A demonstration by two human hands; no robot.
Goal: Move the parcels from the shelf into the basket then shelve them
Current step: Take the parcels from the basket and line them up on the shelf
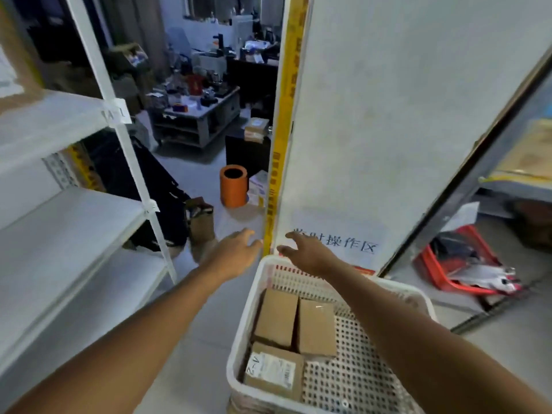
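Note:
A white perforated basket stands on the floor at the lower middle. Three brown cardboard parcels lie in its left part: one at the back left, one beside it, and a labelled one marked "A-2" at the front. My left hand reaches forward left of the basket's far rim, fingers relaxed, holding nothing. My right hand stretches out above the far rim, fingers spread and empty. The white shelf unit on the left shows bare boards.
A white panel with a yellow strip rises right behind the basket. An orange cylinder and a brown bag stand on the floor ahead. A red basket lies at the right under a metal rack. Cluttered desks fill the back.

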